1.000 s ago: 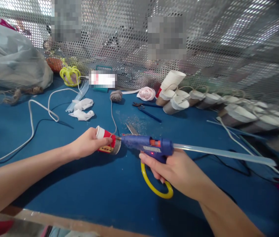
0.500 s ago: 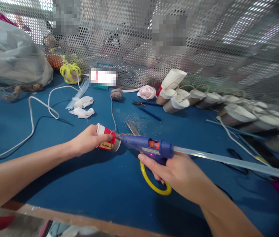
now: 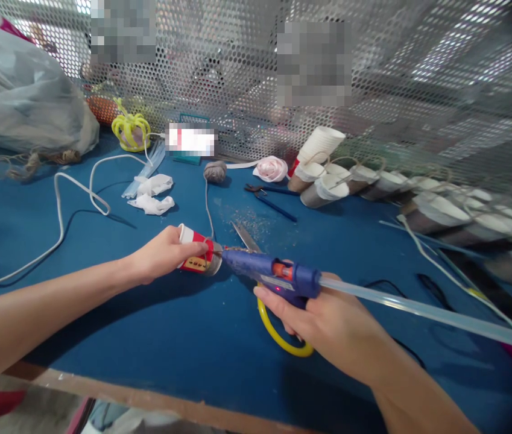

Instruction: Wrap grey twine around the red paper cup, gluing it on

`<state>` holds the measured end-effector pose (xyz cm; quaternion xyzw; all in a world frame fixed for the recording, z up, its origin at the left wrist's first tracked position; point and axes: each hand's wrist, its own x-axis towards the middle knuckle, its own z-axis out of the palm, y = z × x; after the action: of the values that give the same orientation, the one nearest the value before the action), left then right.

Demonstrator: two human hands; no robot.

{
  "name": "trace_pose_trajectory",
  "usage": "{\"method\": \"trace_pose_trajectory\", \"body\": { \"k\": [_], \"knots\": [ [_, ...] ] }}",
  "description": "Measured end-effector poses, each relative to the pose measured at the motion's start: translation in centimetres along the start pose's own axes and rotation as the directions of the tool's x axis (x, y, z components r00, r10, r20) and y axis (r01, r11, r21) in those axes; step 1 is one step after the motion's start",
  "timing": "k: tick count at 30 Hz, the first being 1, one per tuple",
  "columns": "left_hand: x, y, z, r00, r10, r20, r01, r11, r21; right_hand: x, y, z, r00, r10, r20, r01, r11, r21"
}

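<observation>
My left hand (image 3: 163, 254) is closed around a red and white paper cup (image 3: 196, 264) lying sideways above the table. Grey yarn wraps the cup's right end and runs back to a small yarn ball (image 3: 214, 172). In my right hand (image 3: 323, 313) is a blue glue gun (image 3: 269, 271), its red light lit and a long clear glue stick (image 3: 400, 306) jutting from the rear. The gun's nozzle is at the yarn-wrapped end of the cup; whether it touches I cannot tell. Scissors with yellow handles (image 3: 278, 343) lie partly hidden beneath the gun.
Blue-handled pliers (image 3: 276, 207) and a pink ribbon roll (image 3: 271, 169) lie farther back. Wrapped cups (image 3: 325, 191) line the right rear. A white cable (image 3: 59, 223) curves across the left, near crumpled white scraps (image 3: 151, 204) and a plastic bag (image 3: 29, 102). A perforated metal screen (image 3: 237, 72) stands behind.
The view has shifted very slightly. Both hands keep their hold, the nozzle staying at the cup's end, while the glue stick's rear tips a little lower.
</observation>
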<state>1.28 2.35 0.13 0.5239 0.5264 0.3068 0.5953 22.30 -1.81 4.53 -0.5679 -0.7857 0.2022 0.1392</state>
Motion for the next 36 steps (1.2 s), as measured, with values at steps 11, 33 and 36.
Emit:
{"method": "trace_pose_trajectory", "body": {
  "k": [11, 33, 36],
  "knots": [
    [0.1, 0.0, 0.1, 1.000, -0.021, -0.003, 0.020, 0.998, -0.051, -0.6, 1.1, 0.8, 0.996, -0.034, -0.081, 0.030, 0.998, -0.055],
    [0.1, 0.3, 0.2, 0.998, -0.051, -0.020, 0.048, 0.993, -0.107, -0.9, -0.3, 0.0, 0.994, -0.105, -0.019, 0.104, 0.994, -0.023],
    [0.1, 0.3, 0.3, 0.998, -0.061, -0.035, 0.057, 0.993, -0.104, -1.1, -0.3, 0.2, 0.996, -0.084, -0.032, 0.083, 0.996, -0.022]
  ]
}}
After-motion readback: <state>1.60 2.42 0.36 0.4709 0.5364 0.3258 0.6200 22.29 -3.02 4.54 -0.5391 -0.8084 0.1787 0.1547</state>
